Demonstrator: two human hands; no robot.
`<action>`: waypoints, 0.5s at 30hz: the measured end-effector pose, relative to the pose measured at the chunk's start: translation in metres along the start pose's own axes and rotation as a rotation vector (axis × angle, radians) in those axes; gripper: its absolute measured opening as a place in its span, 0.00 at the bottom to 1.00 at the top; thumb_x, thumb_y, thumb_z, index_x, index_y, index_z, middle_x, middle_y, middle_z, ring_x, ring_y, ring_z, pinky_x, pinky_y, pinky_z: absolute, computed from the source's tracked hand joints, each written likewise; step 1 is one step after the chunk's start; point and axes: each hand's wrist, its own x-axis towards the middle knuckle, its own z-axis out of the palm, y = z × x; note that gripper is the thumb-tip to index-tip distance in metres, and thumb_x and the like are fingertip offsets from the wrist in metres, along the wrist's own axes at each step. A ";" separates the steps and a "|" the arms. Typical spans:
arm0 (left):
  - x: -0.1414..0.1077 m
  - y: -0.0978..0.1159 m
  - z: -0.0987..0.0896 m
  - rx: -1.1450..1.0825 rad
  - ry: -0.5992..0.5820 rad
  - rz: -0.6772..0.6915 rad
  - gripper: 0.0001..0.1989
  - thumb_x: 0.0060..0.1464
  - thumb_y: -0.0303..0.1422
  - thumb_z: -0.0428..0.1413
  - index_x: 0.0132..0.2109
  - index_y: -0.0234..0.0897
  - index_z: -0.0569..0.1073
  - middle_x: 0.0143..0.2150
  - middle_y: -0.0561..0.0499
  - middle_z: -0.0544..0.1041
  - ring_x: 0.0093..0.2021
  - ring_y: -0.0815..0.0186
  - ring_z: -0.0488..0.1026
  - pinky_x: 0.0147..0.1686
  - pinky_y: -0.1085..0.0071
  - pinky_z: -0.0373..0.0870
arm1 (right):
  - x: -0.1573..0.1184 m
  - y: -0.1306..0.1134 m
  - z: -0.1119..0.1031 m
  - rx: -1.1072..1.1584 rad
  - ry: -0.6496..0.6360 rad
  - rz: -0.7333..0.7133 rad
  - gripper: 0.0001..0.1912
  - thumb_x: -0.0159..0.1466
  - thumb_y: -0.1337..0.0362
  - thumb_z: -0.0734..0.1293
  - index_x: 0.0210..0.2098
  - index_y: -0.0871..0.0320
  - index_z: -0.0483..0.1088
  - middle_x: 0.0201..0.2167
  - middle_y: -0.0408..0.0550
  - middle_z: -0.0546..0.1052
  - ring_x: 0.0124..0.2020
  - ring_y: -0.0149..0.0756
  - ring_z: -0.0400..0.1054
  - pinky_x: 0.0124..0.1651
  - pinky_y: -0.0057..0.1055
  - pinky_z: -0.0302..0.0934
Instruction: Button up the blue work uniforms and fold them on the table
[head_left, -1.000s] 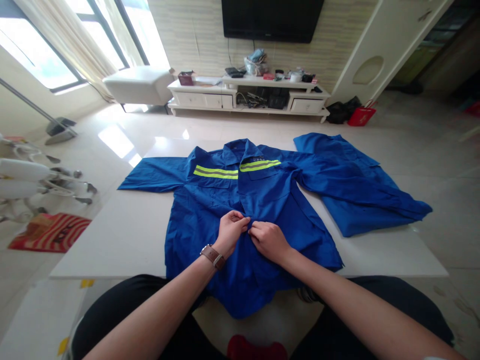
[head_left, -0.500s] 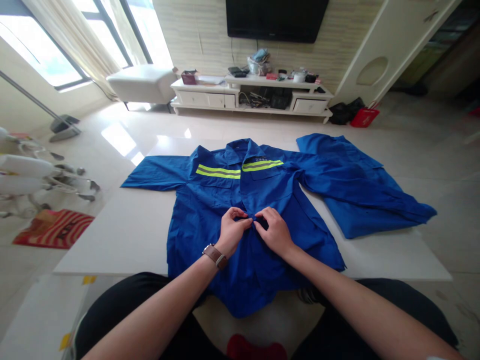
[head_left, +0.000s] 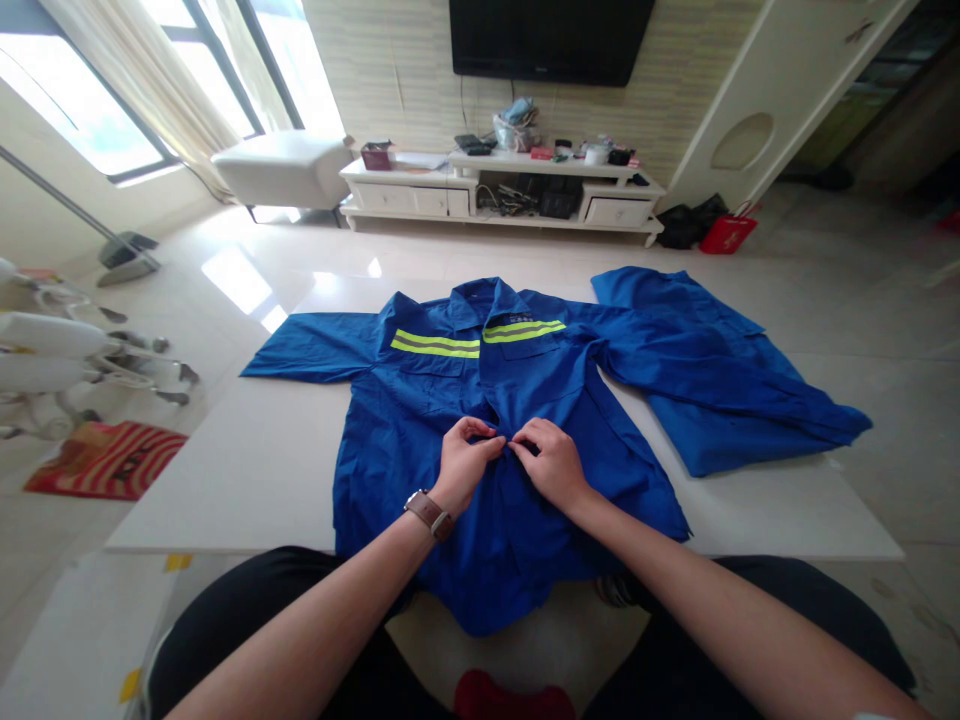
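Blue work-jacket cloth (head_left: 420,420) is spread face-up across the white bench (head_left: 247,480), collar toward the far side, sleeves out to either side, with the hem hanging over the near edge. A yellow-green reflective stripe (head_left: 435,344) crosses the chest. Both hands are set at the front opening, about halfway down the garment. The left hand (head_left: 461,462), with a brown-strapped watch (head_left: 427,512) on its wrist, is pinched on the left edge of the opening; the right hand (head_left: 551,462) is pinched on the facing edge, and the fingertips of the two nearly meet. Each grip is therefore closed on the jacket cloth itself; whether a button is caught between the fingers cannot be told.

Compared with a second ago, the hands are seen a little farther up the front, nearer the chest, and the right hand has been turned so that its fingers point inward at the seam. From this it is judged that the fastening is being worked upward along the placket, one point at a time, with the upper part not yet closed.

A second blue garment (head_left: 712,380) lies folded on the right side of the bench, touched by the jacket's right sleeve. A television stand (head_left: 495,195) is seen against the far wall.
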 end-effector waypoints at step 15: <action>0.000 0.003 0.000 -0.023 0.062 -0.035 0.19 0.32 0.27 0.68 0.32 0.36 0.68 0.31 0.55 0.72 0.30 0.71 0.71 0.27 0.76 0.72 | -0.004 -0.002 -0.002 -0.114 -0.088 -0.099 0.09 0.68 0.69 0.67 0.31 0.55 0.74 0.32 0.45 0.76 0.38 0.38 0.69 0.43 0.33 0.62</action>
